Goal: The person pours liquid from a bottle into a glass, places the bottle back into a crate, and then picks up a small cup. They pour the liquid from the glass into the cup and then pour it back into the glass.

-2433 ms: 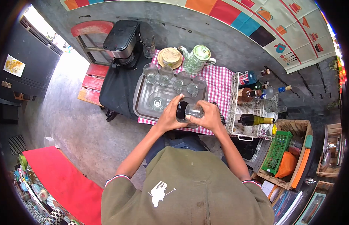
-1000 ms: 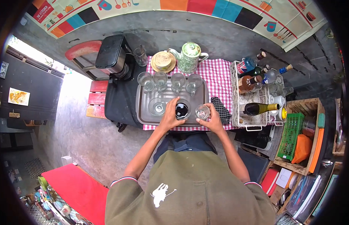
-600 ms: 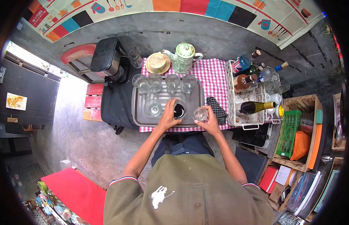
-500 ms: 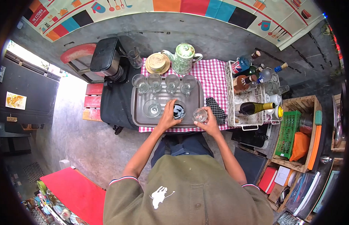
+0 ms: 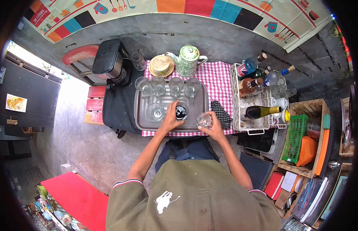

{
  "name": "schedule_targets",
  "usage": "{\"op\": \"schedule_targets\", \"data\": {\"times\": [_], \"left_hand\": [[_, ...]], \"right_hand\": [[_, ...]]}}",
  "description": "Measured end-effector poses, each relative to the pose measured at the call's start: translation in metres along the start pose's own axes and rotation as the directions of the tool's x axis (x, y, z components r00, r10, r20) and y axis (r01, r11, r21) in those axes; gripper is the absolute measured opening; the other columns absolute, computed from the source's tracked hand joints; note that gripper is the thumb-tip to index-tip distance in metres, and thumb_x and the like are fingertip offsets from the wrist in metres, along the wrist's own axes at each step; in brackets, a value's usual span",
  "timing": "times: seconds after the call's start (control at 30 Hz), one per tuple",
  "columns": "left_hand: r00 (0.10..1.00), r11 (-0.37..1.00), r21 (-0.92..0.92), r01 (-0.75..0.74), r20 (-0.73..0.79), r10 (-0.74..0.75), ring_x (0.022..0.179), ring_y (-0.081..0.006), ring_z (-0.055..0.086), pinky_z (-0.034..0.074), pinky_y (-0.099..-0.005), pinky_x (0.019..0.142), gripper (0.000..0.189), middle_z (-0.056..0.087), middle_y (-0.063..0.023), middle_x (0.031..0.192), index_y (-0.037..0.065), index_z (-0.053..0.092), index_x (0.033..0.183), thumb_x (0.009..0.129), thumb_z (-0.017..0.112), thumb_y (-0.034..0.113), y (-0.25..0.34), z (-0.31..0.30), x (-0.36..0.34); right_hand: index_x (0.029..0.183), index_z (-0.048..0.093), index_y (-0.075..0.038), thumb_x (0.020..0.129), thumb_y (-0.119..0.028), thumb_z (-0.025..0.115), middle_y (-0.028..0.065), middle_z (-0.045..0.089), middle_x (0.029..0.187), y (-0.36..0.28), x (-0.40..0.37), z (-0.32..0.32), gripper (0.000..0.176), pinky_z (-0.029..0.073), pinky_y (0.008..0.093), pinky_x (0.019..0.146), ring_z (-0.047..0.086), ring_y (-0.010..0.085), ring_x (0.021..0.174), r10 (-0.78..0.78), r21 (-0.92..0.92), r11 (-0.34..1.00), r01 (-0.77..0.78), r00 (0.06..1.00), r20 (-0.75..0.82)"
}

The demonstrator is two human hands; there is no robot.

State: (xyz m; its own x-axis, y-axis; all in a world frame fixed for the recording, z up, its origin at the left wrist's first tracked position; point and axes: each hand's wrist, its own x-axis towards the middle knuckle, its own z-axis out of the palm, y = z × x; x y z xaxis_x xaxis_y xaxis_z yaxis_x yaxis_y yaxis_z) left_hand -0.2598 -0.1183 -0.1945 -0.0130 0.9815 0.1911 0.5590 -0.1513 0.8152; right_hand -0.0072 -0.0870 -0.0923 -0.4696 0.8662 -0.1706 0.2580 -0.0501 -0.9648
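My left hand (image 5: 172, 118) is wrapped round the left side of a glass (image 5: 181, 111) with dark liquid in it, on the grey tray (image 5: 142, 122). In my right hand (image 5: 215, 127) is a small clear glass (image 5: 204, 120), held by its right side near the tray's right front corner. An empty-looking glass bowl or cup (image 5: 156, 112) stands left of my left hand. Several clear glass mugs (image 5: 176, 87) form a row along the back of the tray.
Behind the tray are a green patterned pot (image 5: 188, 61) and a yellowish lidded dish (image 5: 161, 65). A coffee maker (image 5: 108, 59) stands at the back left. To the right, a white wire rack (image 5: 256, 101) holds bottles, beside a dark checked cloth (image 5: 221, 113).
The dark liquid's surface and reflections look different. Both hands and the small glass have shifted very slightly left.
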Motion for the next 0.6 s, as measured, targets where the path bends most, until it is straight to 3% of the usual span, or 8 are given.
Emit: {"op": "schedule_targets", "data": {"times": [0.1,0.4,0.6], "left_hand": [[1.000,1.000,0.004,0.000,0.004,0.000,0.138,-0.0433,0.034,0.034,-0.0471,0.115,0.110,0.034,-0.0230,0.147,0.008,0.027,0.152,0.061,0.087,0.015,0.001,0.001,-0.003],[1.000,0.998,0.065,0.012,-0.002,-0.012,0.140,-0.0441,0.032,0.032,-0.0486,0.116,0.114,0.031,-0.0241,0.149,0.007,0.023,0.154,0.062,0.088,0.016,0.008,0.000,-0.006],[0.999,0.987,0.157,0.027,-0.038,-0.021,0.141,-0.0473,0.029,0.027,-0.0519,0.118,0.108,0.030,-0.0266,0.149,0.005,0.024,0.154,0.067,0.086,0.018,0.026,0.000,-0.015]], "right_hand": [[0.127,0.044,-0.004,0.077,-0.021,0.085,0.0120,0.062,0.121,-0.001,0.001,0.001,0.067,0.055,0.0340,0.089,0.063,0.0187,0.109,0.014,-0.023,1.000,-0.014,1.000,0.005],[0.127,0.045,-0.003,0.076,-0.022,0.086,0.0127,0.063,0.118,0.006,0.009,0.009,0.067,0.056,0.0341,0.088,0.064,0.0199,0.108,-0.013,-0.019,1.000,0.013,1.000,0.006],[0.126,0.047,-0.003,0.075,-0.024,0.086,0.0154,0.064,0.113,0.016,0.012,0.008,0.068,0.054,0.0372,0.089,0.066,0.0243,0.106,-0.017,-0.168,0.986,0.016,1.000,-0.007]]}}
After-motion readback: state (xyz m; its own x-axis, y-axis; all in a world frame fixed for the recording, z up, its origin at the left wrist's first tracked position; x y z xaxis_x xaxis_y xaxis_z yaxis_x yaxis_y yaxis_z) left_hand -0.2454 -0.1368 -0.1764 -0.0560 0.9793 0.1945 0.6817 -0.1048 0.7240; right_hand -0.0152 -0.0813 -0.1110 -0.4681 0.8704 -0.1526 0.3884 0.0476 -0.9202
